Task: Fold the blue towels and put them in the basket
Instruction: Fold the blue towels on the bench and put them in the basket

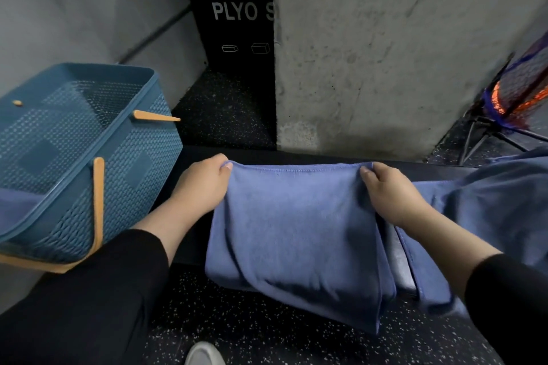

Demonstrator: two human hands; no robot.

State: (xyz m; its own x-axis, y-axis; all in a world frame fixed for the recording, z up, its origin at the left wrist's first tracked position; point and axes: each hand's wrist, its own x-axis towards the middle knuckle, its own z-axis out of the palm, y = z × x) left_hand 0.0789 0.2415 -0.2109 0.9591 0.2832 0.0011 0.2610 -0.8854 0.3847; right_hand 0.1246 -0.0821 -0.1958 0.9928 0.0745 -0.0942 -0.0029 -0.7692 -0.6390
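A blue towel [296, 231], doubled over, lies across a black padded bench [195, 234] and hangs over its near edge. My left hand [201, 184] pinches the towel's far left corner. At the far right corner my right hand [388, 192] pinches the same top edge. A teal woven plastic basket [127, 187] with tan handles stands at the left, with a blue towel [17, 207] lying inside at its near end. More blue towels [498, 201] lie heaped on the bench at the right, partly behind my right forearm.
A concrete pillar [385, 53] rises right behind the bench. A black plyo box [234, 15] stands in the gap left of it. A folding stand with orange and blue netting [510, 98] is at the far right. The speckled rubber floor [267, 335] and my shoe [204, 354] are below.
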